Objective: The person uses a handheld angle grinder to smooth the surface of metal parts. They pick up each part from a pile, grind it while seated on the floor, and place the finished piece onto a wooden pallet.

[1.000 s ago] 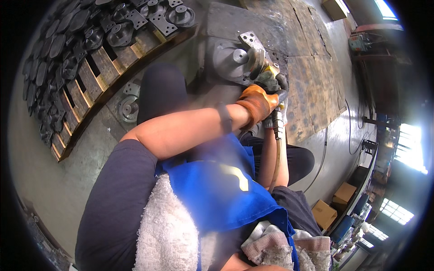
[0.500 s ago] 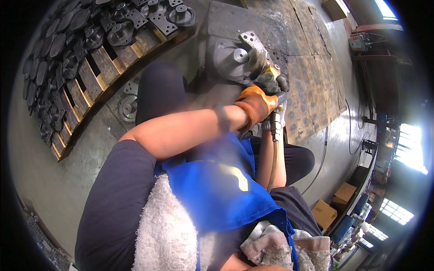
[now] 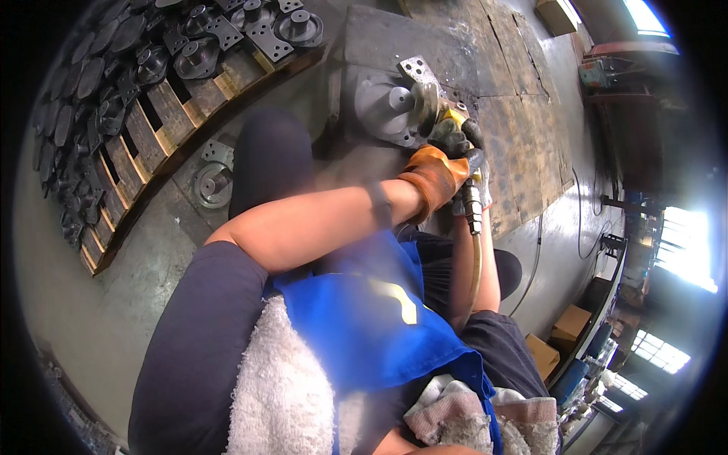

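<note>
Head view: left hand in orange glove, fingers curled closed round the yellow hose-fed tool; right hand is behind it near the hose, fingers mostly hidden, can't tell its grip. Tool's front end is at the hubbed metal part on the dark slab, contact unclear.

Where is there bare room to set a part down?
Bare: brown wooden boards right of the orange-gloved left hand; grey concrete floor between slatted wooden pallet and dark-trousered left thigh. Crowded: the pallet, heaped with dark metal castings; beyond that hand, by the grey round-based metal casting.
</note>
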The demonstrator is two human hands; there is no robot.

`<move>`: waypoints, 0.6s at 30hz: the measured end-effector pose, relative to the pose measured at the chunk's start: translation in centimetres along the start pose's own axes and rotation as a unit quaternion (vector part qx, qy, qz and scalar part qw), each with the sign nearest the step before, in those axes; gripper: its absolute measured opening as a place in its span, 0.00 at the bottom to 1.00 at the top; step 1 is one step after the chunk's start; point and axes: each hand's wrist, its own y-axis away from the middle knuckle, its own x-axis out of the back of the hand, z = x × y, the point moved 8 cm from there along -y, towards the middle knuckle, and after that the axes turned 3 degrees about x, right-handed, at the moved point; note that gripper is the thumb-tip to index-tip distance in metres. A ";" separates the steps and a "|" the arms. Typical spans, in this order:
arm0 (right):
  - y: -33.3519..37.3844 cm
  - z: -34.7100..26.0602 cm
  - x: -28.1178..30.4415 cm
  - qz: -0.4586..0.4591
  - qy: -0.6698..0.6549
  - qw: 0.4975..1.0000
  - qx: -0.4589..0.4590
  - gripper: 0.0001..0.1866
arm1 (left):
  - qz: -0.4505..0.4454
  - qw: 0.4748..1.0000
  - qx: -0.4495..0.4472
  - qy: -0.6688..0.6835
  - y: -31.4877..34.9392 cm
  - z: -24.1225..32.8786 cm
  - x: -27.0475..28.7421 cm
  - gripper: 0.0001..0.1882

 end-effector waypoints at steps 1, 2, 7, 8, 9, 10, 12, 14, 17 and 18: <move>-0.7 -0.2 0.2 -0.003 -0.024 0.998 -0.049 0.18 | 0.030 0.999 0.020 0.018 0.2 0.0 1.1 0.22; -1.4 -0.4 0.4 0.000 -0.047 0.994 -0.099 0.18 | 0.060 0.997 0.041 0.036 0.5 0.1 2.5 0.22; -2.6 -0.7 -1.6 0.038 -0.123 0.951 -0.281 0.18 | 0.224 0.958 0.056 0.168 0.3 -1.4 4.3 0.23; -1.7 -1.7 -3.6 0.064 -0.109 0.960 -0.249 0.19 | 0.266 0.948 0.038 0.173 0.1 -0.6 4.8 0.22; -2.1 -2.3 -2.8 0.127 -0.059 0.967 -0.214 0.19 | 0.290 0.943 0.038 0.160 -0.1 -0.7 4.7 0.22; -2.3 -2.9 -2.1 0.190 -0.001 0.965 -0.183 0.19 | 0.302 0.941 0.044 0.143 -0.4 -0.9 4.6 0.21; -3.0 -2.8 -1.8 0.195 -0.014 0.953 -0.229 0.19 | 0.239 0.961 0.050 0.130 -1.6 -1.0 3.0 0.21; -3.4 -3.4 -1.4 0.153 0.022 0.957 -0.245 0.19 | 0.141 0.984 0.038 0.106 -2.1 -0.1 2.4 0.21; -3.9 -3.9 -3.1 0.180 0.108 0.951 -0.229 0.19 | 0.209 0.976 0.006 -0.061 -2.3 0.5 -0.9 0.22; -3.6 -4.1 -3.7 0.200 0.119 0.947 -0.222 0.19 | 0.160 0.985 -0.009 -0.059 -2.4 0.8 -1.3 0.22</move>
